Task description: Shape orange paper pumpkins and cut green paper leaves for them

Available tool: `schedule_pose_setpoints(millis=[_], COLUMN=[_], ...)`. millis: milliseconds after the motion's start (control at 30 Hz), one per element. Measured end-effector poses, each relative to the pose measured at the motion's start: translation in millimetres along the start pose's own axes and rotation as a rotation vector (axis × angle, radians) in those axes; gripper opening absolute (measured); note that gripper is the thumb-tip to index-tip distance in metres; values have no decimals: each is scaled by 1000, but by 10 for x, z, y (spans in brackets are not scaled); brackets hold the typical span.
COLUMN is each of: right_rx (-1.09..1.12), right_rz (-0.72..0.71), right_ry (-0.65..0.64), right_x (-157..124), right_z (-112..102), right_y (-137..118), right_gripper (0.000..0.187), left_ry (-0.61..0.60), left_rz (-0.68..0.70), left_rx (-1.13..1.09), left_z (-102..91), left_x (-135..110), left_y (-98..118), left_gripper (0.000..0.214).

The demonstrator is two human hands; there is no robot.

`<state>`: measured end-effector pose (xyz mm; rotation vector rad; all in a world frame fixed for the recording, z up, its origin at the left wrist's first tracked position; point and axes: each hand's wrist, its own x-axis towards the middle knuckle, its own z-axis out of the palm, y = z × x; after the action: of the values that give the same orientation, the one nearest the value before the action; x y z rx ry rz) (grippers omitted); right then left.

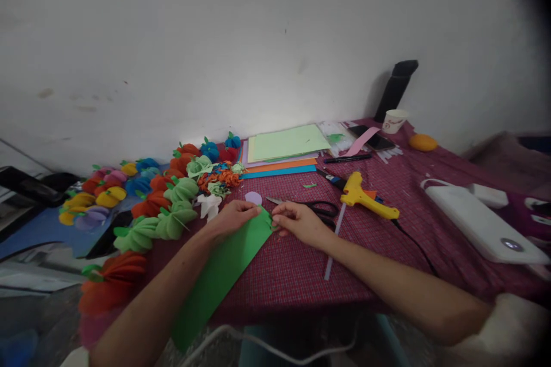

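A long green paper strip [224,272] lies on the red checked tablecloth [301,264], running from the table's near edge toward the middle. My left hand [232,218] rests on its far end, fingers pressed down on the paper. My right hand [297,222] pinches the same far end at its right corner. Black-handled scissors [316,206] lie just behind my right hand, and a small lilac paper disc [253,198] sits just beyond my left fingers.
A yellow glue gun [364,198] and a glue stick [333,243] lie to the right. Several paper pumpkins and flowers [167,200] crowd the left. Stacked coloured paper [286,146], a pen, a cup [394,120] and an orange ball sit at the back. A white device [482,223] lies right.
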<state>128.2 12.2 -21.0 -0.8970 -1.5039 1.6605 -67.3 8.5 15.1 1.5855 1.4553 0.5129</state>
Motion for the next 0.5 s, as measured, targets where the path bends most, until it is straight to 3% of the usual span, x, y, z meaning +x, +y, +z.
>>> schedule_pose_setpoints(millis=[133,267,400,500], right_rx=[-34,-238,-481,-523], right_rz=[114,150,35,-21], right_ry=[4,-121,-151,-152], right_x=[50,67,64,60], right_z=[-29,-110,-198,-226], right_y=[22,55,71,53], right_gripper=[22,10,17,21], left_ry=[-47,-82,-59,-53], left_rz=[56,106,68,-2], left_rx=[34,48,25,-13], left_z=[46,78,69,58], left_x=[27,46,43,24], left_y=[15,80,140,180], left_gripper=[35,35,33,28])
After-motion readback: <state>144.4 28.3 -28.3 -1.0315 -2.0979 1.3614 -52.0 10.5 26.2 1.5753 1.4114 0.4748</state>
